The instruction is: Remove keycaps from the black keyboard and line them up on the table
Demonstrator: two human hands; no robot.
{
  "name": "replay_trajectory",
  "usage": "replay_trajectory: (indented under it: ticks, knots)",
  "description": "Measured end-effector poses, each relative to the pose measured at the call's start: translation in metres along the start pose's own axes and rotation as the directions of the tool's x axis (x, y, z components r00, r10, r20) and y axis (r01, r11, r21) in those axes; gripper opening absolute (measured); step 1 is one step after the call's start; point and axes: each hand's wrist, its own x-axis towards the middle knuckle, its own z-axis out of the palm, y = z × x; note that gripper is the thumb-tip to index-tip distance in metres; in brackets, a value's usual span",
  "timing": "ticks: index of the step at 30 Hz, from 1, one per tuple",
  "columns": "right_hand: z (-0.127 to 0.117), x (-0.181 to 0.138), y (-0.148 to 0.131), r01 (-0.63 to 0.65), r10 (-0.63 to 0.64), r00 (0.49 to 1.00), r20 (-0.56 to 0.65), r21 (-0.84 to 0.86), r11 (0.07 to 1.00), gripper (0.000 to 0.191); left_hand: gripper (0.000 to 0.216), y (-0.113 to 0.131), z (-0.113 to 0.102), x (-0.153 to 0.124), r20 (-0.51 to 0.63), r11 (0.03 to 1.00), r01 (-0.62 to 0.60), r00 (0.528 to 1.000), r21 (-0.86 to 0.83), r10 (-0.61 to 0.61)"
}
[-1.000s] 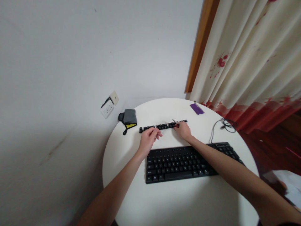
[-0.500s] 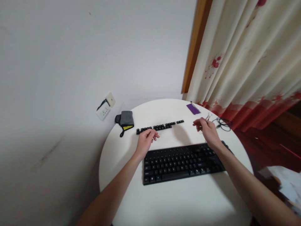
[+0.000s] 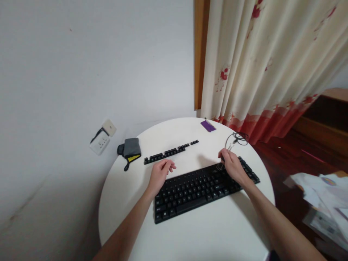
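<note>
A wire keycap puller (image 3: 230, 147) is grasped by the right hand (image 3: 231, 164) above the keyboard (image 3: 194, 189), the left hand (image 3: 160, 174) loosely curled, keycaps (image 3: 169, 152) lined toward the tabletop's (image 3: 214, 228) far edge, seemingly for order.

Decent gap between the row of small black plastic keycaps (image 3: 170, 152) and the long black plastic keyboard (image 3: 190, 190), but the left hand (image 3: 160, 174) crowds its left end. Front of the round white counter (image 3: 195, 235) is roomy (between the forearms (image 3: 272, 214), anyway).
</note>
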Motion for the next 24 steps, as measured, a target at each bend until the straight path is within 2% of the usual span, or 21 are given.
replay_trajectory:
  ticks: [4, 7, 10, 13, 16, 20, 24]
  knots:
    - [-0.003, 0.004, 0.005, 0.005, -0.005, 0.997, 0.071, -0.006, 1.0, 0.025, 0.031, 0.001, 0.003, -0.001, 0.016, 0.999, 0.016, 1.0, 0.03, -0.016]
    - [-0.009, 0.006, 0.007, 0.004, -0.002, 0.996, 0.092, -0.018, 1.0, 0.032, 0.03, 0.0, 0.005, -0.001, 0.032, 0.998, 0.016, 0.999, 0.056, -0.018]
    - [-0.012, 0.007, 0.008, -0.063, 0.066, 0.992, 0.104, -0.032, 0.998, 0.041, 0.03, -0.002, 0.006, 0.0, 0.043, 0.997, 0.017, 0.999, 0.07, -0.02]
    - [-0.012, 0.009, 0.01, -0.113, 0.123, 0.983, 0.137, -0.079, 0.991, 0.041, 0.03, -0.004, 0.006, 0.0, 0.047, 0.996, 0.019, 0.999, 0.088, -0.024]
    - [-0.013, 0.011, 0.012, -0.104, 0.12, 0.975, 0.186, -0.095, 0.99, 0.039, 0.03, -0.005, 0.006, 0.001, 0.049, 0.995, 0.017, 0.999, 0.1, -0.022]
    - [-0.017, 0.012, 0.015, -0.117, 0.121, 0.965, 0.231, -0.029, 0.993, 0.04, 0.03, -0.004, 0.006, 0.0, 0.056, 0.994, 0.015, 0.998, 0.11, -0.022]
    - [-0.021, 0.012, 0.018, -0.155, 0.126, 0.936, 0.329, 0.062, 0.986, 0.039, 0.029, -0.003, 0.007, 0.0, 0.055, 0.993, 0.011, 0.998, 0.113, -0.017]
